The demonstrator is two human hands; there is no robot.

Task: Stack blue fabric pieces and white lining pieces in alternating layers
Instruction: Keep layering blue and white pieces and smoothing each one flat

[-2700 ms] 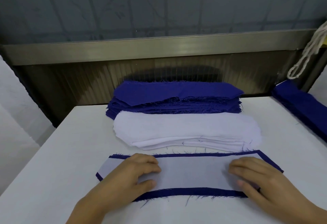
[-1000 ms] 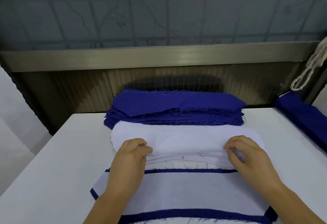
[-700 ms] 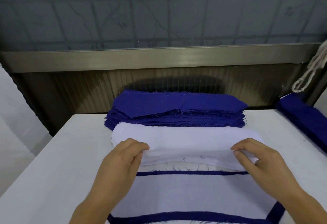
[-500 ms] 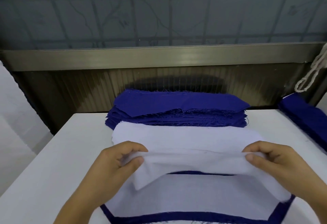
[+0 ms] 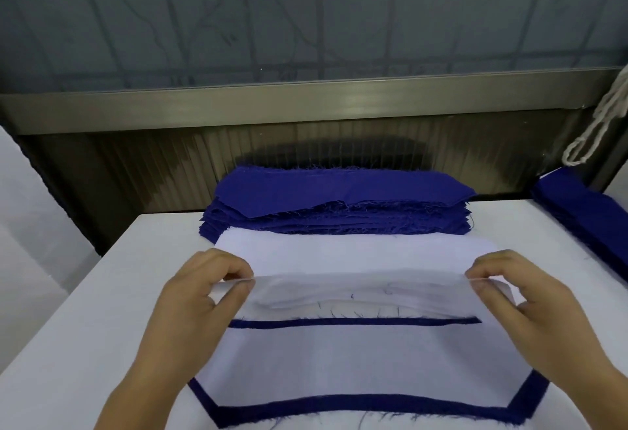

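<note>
A white lining piece (image 5: 356, 258) is held stretched above the white lining pile (image 5: 339, 300). My left hand (image 5: 197, 297) pinches its left end and my right hand (image 5: 520, 297) pinches its right end. Near the table's front edge lies a blue fabric piece (image 5: 356, 407) with a white lining piece (image 5: 356, 361) on top, so only a blue border shows. Behind the lining pile sits the stack of blue fabric pieces (image 5: 339, 202).
The white table (image 5: 85, 327) carries everything. A second row of blue pieces (image 5: 584, 212) lies at the right edge. A white cord (image 5: 598, 123) hangs at the upper right. A metal ledge (image 5: 306, 103) and dark wall stand behind the table.
Both hands left the layered piece at the front, reached to the lining pile, pinched the top white piece at its ends and lifted it off the pile.
</note>
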